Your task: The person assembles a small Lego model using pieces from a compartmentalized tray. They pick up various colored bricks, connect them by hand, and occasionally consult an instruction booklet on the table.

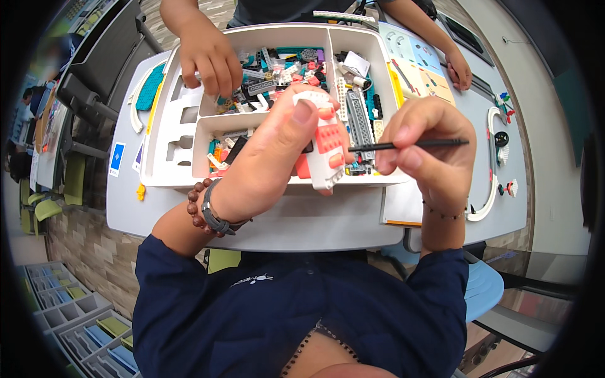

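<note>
My left hand [261, 154] grips a white and coral assembly of building bricks [329, 137], held upright over the front of a white sorting tray [165, 179]. Between the thumb and fingers of my right hand [438, 160] is a thin black axle rod [377, 147], roughly level. Its left end meets or nearly meets the assembly's right side; whether it sits in a hole I cannot tell. The tray's compartments hold loose bricks in many colours, and a long grey beam [359, 120] lies between my hands.
Across the table, another person's hand [211, 66] reaches into the tray's left side; their other hand [460, 70] rests near an open picture booklet [419, 53]. White curved pieces [486, 206] lie at right. A yellow piece [140, 191] and teal plate [150, 88] are at left.
</note>
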`<move>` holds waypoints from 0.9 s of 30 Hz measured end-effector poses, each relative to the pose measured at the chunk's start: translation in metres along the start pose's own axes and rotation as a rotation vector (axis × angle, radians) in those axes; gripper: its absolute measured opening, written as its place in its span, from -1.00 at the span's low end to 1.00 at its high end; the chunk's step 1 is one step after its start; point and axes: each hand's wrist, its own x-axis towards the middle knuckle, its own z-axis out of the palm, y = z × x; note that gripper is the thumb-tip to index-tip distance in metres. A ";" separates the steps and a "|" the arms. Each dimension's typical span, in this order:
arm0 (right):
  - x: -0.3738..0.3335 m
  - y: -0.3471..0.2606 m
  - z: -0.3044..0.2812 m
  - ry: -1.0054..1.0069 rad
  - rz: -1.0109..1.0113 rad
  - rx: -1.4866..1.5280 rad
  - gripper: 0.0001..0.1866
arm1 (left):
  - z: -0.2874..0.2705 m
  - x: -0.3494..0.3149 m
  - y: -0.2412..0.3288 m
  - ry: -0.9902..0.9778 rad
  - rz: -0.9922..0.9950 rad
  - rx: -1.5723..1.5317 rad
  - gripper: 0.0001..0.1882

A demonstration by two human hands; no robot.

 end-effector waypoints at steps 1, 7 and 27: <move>-0.002 0.001 0.004 0.021 -0.019 -0.023 -0.91 | 0.001 -0.001 0.001 0.003 0.008 -0.013 -0.53; -0.006 0.007 0.010 -0.021 -0.126 -0.183 -0.88 | 0.001 -0.003 0.000 0.024 0.081 -0.019 -0.54; -0.007 0.006 0.012 0.033 -0.109 -0.285 -0.88 | -0.007 -0.001 -0.005 -0.013 0.214 0.128 -0.53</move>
